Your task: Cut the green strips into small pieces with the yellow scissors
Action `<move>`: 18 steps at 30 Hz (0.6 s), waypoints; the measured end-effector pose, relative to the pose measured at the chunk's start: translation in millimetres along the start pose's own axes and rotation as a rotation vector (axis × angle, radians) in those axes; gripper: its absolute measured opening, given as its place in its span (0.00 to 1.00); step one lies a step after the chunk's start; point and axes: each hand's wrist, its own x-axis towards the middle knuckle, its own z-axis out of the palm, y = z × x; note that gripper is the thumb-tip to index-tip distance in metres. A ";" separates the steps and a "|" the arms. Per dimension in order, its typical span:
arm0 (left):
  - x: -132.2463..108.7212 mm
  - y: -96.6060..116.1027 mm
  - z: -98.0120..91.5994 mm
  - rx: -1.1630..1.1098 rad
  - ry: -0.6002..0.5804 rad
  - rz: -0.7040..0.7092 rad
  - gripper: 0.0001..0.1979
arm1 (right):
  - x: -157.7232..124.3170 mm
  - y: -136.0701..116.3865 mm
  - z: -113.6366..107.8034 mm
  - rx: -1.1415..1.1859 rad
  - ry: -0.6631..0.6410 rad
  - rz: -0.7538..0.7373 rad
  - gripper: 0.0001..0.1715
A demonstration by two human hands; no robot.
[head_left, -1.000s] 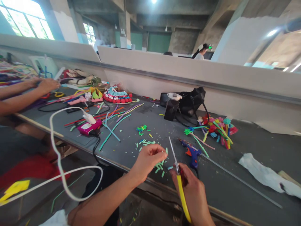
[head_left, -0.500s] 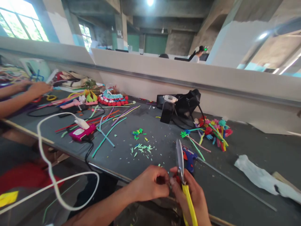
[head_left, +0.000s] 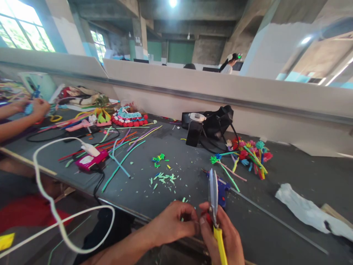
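Note:
My right hand (head_left: 224,233) is closed round a pair of scissors (head_left: 220,243) with yellow handles; the blades point up, away from me. A bit of red shows among its fingers, too small to name. My left hand (head_left: 173,222) is pinched close beside the right fingertips, and what it holds, if anything, is hidden. Just beyond the scissors lies a blue glue gun (head_left: 223,195). Small cut green pieces (head_left: 164,178) are scattered on the table ahead of my left hand. A bunch of colourful flowers on fuzzy stems (head_left: 256,156) lies farther right.
Fuzzy craft stems (head_left: 121,169) and a magenta power adapter (head_left: 92,160) with a white cable are at left. A black phone (head_left: 194,133) leans before a black bag (head_left: 220,119). White crumpled material (head_left: 300,206) lies right. Another person's hands (head_left: 40,109) work at far left.
The scissors have shifted slightly in my right hand and the blades look a little lower. My left hand stays pinched beside it. The other person's hands at left have moved left.

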 end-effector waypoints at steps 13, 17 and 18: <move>1.8 -5.8 15.1 -0.156 0.056 0.028 0.10 | -10.7 -2.7 6.9 -0.163 0.148 -0.009 0.14; 0.8 -2.4 17.6 -0.156 0.053 0.034 0.10 | -12.0 -1.9 5.9 -0.188 0.181 0.017 0.14; 0.1 -0.6 17.3 -0.139 0.051 0.036 0.10 | -11.5 -0.3 4.7 -0.198 0.176 0.007 0.14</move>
